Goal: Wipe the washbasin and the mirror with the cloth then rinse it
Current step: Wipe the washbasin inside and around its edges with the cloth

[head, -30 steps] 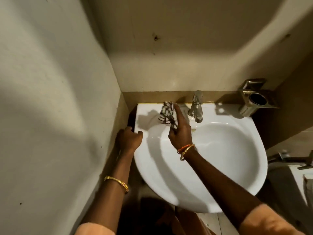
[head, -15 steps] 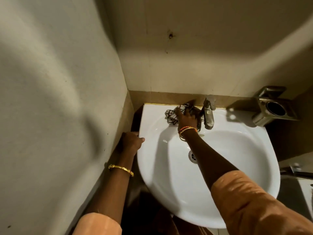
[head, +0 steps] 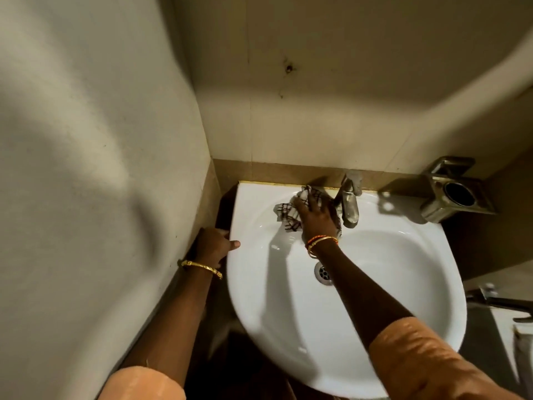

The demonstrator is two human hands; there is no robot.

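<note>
Nearest me, both forearms reach up from the bottom edge, orange sleeves at 5 and 7 o'clock. My left hand [head: 215, 246] sits at 9 o'clock of the washbasin [head: 403, 284], curled over its left rim with the thumb lying on the white top edge and a gold bangle [head: 201, 267] at the wrist. In the bowl's middle I see the drain [head: 323, 273], partly crossed by my right forearm. Further up, at about 12 o'clock of the basin, my right hand [head: 315, 216] lies flat with fingers spread, pressing the checked cloth [head: 287, 212] onto the rear ledge just left of the tap [head: 349, 202]. Beyond, at 2 o'clock, a metal holder [head: 452, 194] is fixed to the wall.
</note>
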